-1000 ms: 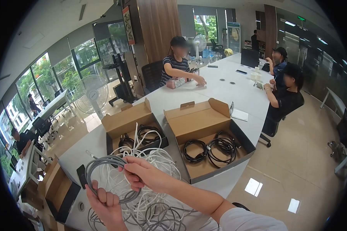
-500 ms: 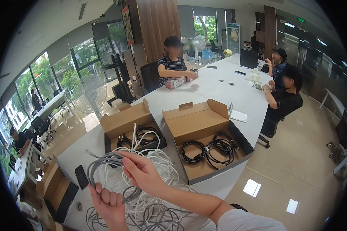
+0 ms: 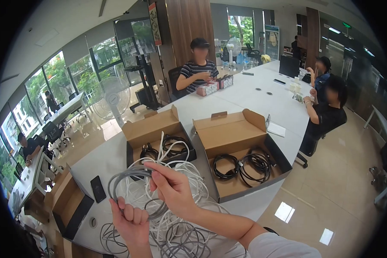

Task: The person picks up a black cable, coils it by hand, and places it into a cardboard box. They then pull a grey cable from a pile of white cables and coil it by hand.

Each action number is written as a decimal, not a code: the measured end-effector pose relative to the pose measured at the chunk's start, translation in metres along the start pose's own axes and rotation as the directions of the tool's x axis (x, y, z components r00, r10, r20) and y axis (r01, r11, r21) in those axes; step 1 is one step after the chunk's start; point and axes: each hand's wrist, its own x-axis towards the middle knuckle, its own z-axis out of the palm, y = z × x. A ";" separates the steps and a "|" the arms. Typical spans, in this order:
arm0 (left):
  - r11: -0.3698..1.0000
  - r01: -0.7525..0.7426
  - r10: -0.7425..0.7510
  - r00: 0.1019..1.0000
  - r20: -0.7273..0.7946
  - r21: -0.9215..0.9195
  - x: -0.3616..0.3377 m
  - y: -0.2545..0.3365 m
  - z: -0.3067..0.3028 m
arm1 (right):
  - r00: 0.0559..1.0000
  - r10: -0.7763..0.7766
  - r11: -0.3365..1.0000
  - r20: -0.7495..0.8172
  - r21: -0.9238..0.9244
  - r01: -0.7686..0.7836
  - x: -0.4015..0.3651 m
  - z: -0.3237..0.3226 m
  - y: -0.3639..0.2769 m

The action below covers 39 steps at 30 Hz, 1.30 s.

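A coil of grey cable [image 3: 112, 185] is held up between my hands above the table. My left hand [image 3: 131, 219] is closed around the lower left of the loops. My right hand [image 3: 173, 189] pinches the coil at its upper right, thumb and fingers together. Beneath them spreads a tangled heap of white cable [image 3: 195, 177], with loose grey cable [image 3: 187, 243] nearest me. Just beyond the heap, an open cardboard box [image 3: 189, 150] contains black cables [image 3: 174, 146]. Another open box [image 3: 284, 165] to the right contains coiled black cables [image 3: 254, 167].
A phone [image 3: 98, 189] lies left of the coil, near a further open box [image 3: 73, 210] at the table's left edge. Across the white table [image 3: 241, 103] a person [image 3: 198, 71] sits behind pink-and-white packs [image 3: 207, 89]. Two people sit along the right side.
The view has turned left, so the scene sits further right. My right hand still pinches the coil, and the cable's free end no longer sticks out at the upper left.
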 end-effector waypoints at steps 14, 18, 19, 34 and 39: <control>1.000 -0.020 0.022 0.993 -0.117 0.019 -0.001 -0.004 0.008 | 0.960 -0.122 0.971 0.251 -0.168 0.168 0.007 -0.012 -0.009; 0.998 -0.057 0.058 0.998 -0.018 0.037 -0.006 -0.008 0.003 | 0.975 -0.068 0.987 0.213 -0.126 0.097 0.006 -0.011 -0.012; 0.997 -0.078 0.077 0.997 0.017 0.030 -0.006 -0.011 0.002 | 0.978 -0.066 0.991 0.199 -0.103 0.088 0.009 -0.011 -0.011; 0.811 -0.419 0.337 0.905 0.258 0.408 -0.024 -0.053 -0.003 | 0.994 -0.040 0.911 0.102 -0.405 0.078 0.017 -0.015 -0.014; 0.757 -0.416 0.319 0.908 0.272 0.503 -0.028 -0.049 0.003 | 0.990 -0.087 0.850 0.109 -0.511 0.131 0.018 -0.013 -0.010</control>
